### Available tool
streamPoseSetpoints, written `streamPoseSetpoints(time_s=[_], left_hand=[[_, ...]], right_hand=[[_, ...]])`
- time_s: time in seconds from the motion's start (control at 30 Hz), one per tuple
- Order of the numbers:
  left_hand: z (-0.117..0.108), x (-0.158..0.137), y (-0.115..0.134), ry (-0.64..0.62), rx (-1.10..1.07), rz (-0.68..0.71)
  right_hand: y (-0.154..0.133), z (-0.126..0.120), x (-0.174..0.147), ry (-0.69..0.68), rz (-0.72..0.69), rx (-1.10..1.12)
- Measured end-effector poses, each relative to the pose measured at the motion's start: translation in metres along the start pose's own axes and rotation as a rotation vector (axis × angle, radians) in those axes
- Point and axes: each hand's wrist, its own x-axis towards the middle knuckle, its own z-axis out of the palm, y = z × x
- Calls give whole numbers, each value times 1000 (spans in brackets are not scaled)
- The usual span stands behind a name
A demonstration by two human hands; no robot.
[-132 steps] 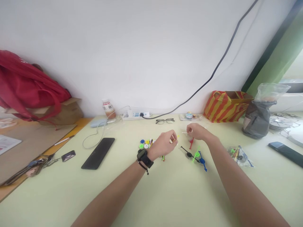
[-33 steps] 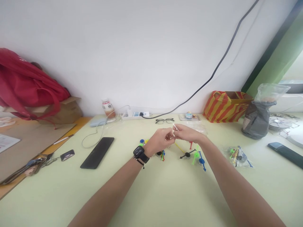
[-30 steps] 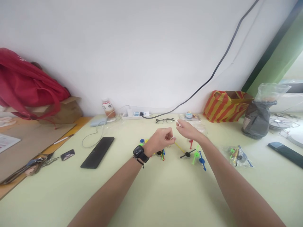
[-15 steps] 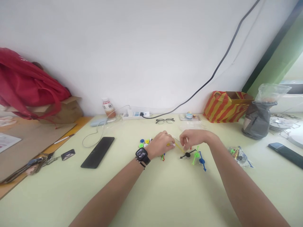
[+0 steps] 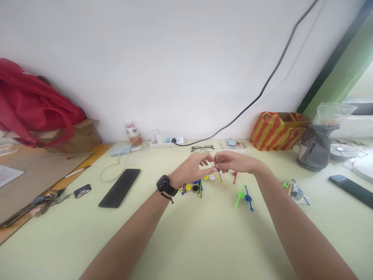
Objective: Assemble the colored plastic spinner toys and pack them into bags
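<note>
My right hand (image 5: 230,160) pinches a thin black plastic arrow (image 5: 220,176) above the table. Close beside it is my left hand (image 5: 198,163), its thumb and fingers curved apart, with the tips at the arrow; I cannot tell whether they touch it. Below and left of the hands lie several coloured arrows (image 5: 200,188), a yellow disc (image 5: 188,188) and a black disc (image 5: 195,188). A white disc (image 5: 211,178) and a yellow arrow (image 5: 223,183) sit under the fingertips. To the right are a green arrow spinner (image 5: 240,195), a blue arrow spinner (image 5: 248,198) and a red arrow (image 5: 234,177).
A dark phone (image 5: 119,188) lies left, and glasses (image 5: 202,148) lie behind the hands. Along the wall stand a bottle (image 5: 133,134), a power strip (image 5: 166,142) and a striped bag (image 5: 279,131). A clear packet of parts (image 5: 295,191) rests right.
The black arrow spinner is gone from its place on the table, and a black arrow is now in my right hand. My hands have come together, and the left wrist has shifted left and up.
</note>
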Motion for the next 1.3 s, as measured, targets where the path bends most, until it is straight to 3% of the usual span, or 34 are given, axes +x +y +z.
streamPoseSetpoints(time_s=[0.23, 0.47, 0.57, 0.67, 0.8, 0.97, 1.1, 1.2, 1.3], left_hand=[[3, 4, 9, 88, -58, 65], [-8, 2, 9, 47, -35, 77], [-9, 1, 8, 39, -54, 40], [-3, 0, 4, 0, -69, -12], [14, -1, 0, -209, -60, -3], [25, -4, -9, -391, 104, -59], [15, -5, -15, -347, 199, -60], [-4, -4, -18, -276, 233, -75], [-27, -7, -25, -205, 315, -181]], right_hand=[[-11, 13, 8, 119, -96, 150], [-11, 18, 12, 117, -108, 115], [-11, 20, 14, 210, -57, 7], [-5, 17, 15, 259, 109, -192], [13, 13, 20, 193, 279, -355], [28, 13, 21, 64, 397, -364], [20, -1, 5, -19, 392, -353], [12, -14, -9, -207, 390, -386], [11, -18, -13, -352, 484, -443]])
